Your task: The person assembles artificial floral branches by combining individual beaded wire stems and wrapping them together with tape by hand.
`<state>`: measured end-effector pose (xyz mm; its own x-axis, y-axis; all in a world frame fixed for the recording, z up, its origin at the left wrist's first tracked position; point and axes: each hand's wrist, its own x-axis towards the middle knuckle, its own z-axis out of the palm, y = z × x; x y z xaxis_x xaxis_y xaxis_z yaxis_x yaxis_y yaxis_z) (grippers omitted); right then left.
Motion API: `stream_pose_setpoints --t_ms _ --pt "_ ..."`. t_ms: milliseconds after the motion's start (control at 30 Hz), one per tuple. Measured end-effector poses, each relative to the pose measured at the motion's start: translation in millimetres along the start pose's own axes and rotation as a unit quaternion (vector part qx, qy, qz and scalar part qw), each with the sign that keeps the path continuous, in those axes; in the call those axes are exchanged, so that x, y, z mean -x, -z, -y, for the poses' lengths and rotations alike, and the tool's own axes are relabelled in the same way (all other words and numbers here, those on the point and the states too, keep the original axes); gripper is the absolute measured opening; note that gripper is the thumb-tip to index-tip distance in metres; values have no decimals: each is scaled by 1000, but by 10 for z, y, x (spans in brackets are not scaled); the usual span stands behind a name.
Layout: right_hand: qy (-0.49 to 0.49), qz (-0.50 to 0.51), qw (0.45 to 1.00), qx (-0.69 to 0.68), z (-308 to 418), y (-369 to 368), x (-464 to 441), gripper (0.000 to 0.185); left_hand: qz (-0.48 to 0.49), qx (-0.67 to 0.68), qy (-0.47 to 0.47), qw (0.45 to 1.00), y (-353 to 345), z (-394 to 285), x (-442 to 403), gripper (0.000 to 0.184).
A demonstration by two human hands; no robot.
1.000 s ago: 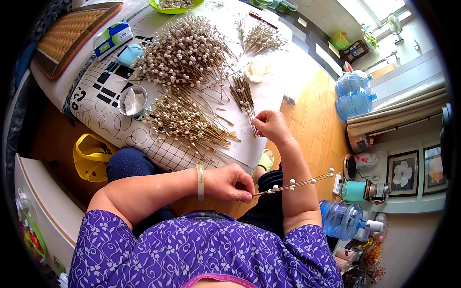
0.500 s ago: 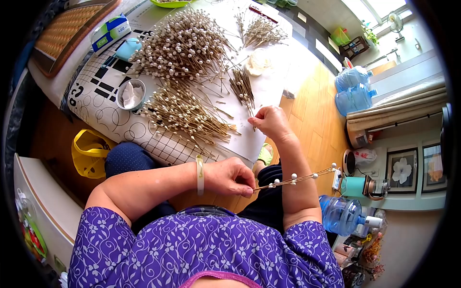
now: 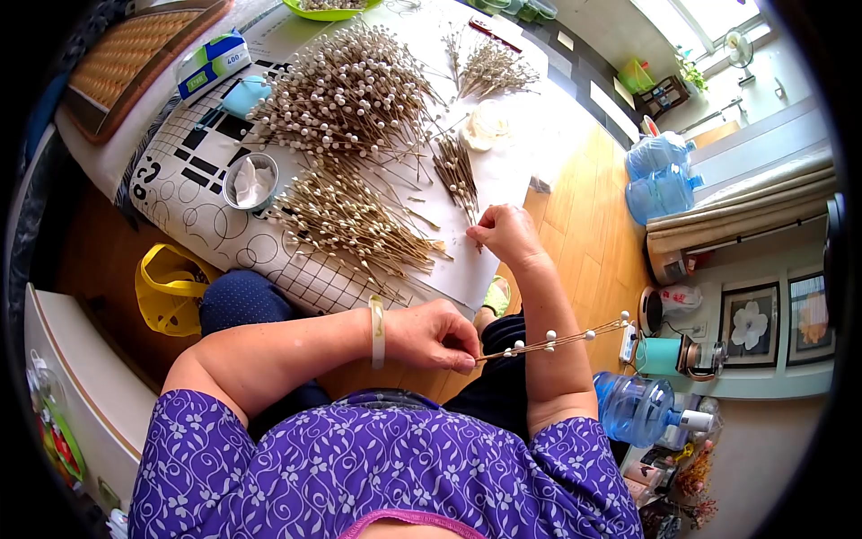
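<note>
Pinched closed near my lap, my left hand point(image 3: 435, 335) holds the ends of a few thin stems with white beads point(image 3: 550, 341), which point right across my right forearm. My right hand point(image 3: 505, 232) is closed at the table's edge, its fingertips at the lower end of a small bundle of brown stems point(image 3: 456, 175). Left of it lies a pile of stems with small cream buds point(image 3: 346, 220). Behind that spreads a large heap of stems with round white beads point(image 3: 350, 90). A white roll of tape or ribbon point(image 3: 486, 125) sits beyond the brown bundle.
On the table point(image 3: 215, 220) are a tin with white tissue point(image 3: 251, 182), a blue-green packet point(image 3: 213, 65), a green bowl point(image 3: 328, 9) and another stem bundle point(image 3: 494, 69). A yellow bag point(image 3: 168, 289) hangs at the lower left. Blue water bottles point(image 3: 636, 409) stand on the right.
The view has shifted slightly. My right hand has moved a little at the lower end of the brown bundle. My left hand keeps its beaded stems, which have tilted slightly.
</note>
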<state>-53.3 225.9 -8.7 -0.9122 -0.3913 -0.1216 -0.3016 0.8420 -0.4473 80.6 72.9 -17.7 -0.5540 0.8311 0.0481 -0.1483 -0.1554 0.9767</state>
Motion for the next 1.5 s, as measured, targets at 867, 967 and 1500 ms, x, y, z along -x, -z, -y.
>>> stream_pose_setpoints --t_ms 867,967,1500 --pt "105 60 839 -531 308 -58 260 8 -270 -285 -163 905 536 -292 58 9" --pt "109 77 810 -571 388 -86 263 9 -271 -288 -174 902 517 -309 94 8" --pt "121 97 777 -610 394 -24 228 7 -321 -436 -217 813 558 -402 129 9"
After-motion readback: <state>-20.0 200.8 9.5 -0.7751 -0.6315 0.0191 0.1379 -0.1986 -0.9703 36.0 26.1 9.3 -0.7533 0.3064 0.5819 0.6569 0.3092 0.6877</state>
